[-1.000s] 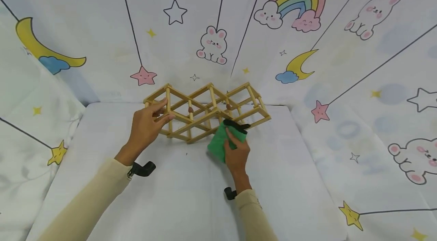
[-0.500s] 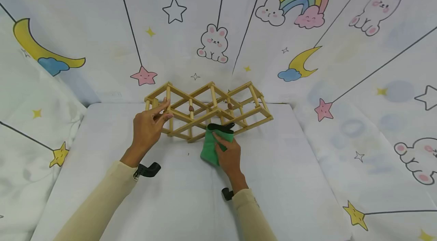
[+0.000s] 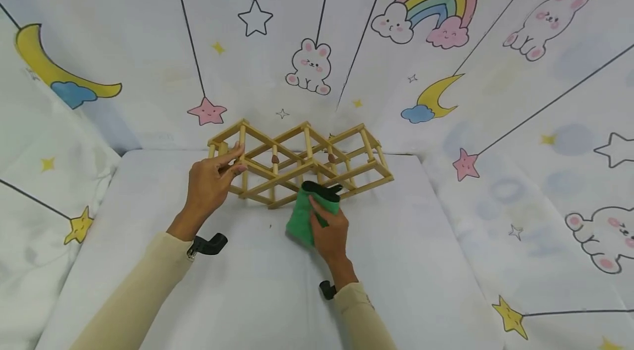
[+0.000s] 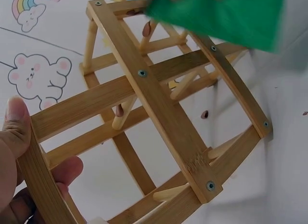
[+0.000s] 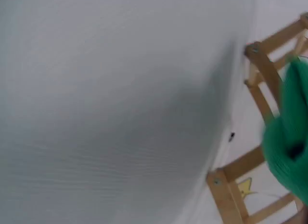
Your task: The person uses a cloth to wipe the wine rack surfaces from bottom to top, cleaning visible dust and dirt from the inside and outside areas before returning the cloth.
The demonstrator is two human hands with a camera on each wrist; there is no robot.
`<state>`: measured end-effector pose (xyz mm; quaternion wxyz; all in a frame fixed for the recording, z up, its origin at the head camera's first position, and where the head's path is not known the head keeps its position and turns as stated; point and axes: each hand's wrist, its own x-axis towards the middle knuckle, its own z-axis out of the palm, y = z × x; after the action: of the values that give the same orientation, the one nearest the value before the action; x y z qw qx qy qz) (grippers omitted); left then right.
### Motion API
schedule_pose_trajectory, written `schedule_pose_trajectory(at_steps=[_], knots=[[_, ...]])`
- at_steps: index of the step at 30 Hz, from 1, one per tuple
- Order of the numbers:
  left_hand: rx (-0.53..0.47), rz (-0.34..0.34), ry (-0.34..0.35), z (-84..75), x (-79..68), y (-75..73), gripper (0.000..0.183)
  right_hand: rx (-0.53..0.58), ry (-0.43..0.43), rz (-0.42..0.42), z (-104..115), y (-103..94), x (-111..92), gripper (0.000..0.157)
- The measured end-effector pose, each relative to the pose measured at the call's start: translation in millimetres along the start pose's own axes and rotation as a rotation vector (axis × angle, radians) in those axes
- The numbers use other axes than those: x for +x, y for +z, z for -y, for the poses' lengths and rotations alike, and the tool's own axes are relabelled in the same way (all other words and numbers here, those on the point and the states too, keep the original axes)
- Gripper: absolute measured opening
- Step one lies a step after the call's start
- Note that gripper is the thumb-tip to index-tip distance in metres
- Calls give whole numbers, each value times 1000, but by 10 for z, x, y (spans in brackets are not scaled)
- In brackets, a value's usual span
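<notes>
A lattice rack of light wooden slats and round dowels [image 4: 164, 123] stands on the white surface at the back. My left hand [image 3: 205, 187] grips the slat at its left end, thumb on one side and fingers on the other in the left wrist view. With my right hand [image 3: 331, 234] I hold a green cloth [image 3: 300, 220] with a black edge at the rack's lower front, near the middle. The cloth covers part of the frame, and I cannot tell whether it touches the wood. In both wrist views the cloth is blurred.
Small brown pieces [image 4: 147, 29] sit on or against the dowels, and a dark speck [image 4: 204, 114] lies beyond the slats. A white cloth backdrop [image 3: 148, 36] printed with rabbits, stars and moons rises behind the rack and at both sides.
My right hand has moved left and slightly down with the green cloth, from right of the rack's middle. The left hand keeps its hold on the rack's left end.
</notes>
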<state>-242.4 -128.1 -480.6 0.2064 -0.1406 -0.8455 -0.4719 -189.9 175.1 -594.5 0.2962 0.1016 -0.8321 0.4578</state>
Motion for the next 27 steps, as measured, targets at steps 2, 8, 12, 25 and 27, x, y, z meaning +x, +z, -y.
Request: schedule_pose_trajectory(at_steps=[2, 8, 12, 25, 27], knots=[[3, 9, -5, 7, 16, 12, 48, 24, -109, -145, -11, -83, 58, 39], [1, 9, -20, 4, 36, 0, 47, -173, 14, -188, -280, -408, 195, 39], [-2, 19, -23, 3, 37, -19, 47, -269, 126, -153, -406, -514, 99, 42], [-13, 53, -47, 43, -3, -23, 47, -203, 155, -132, -421, -447, -28, 41], [-16, 52, -45, 39, 1, -24, 47, -102, 88, -193, -392, -456, -3, 40]])
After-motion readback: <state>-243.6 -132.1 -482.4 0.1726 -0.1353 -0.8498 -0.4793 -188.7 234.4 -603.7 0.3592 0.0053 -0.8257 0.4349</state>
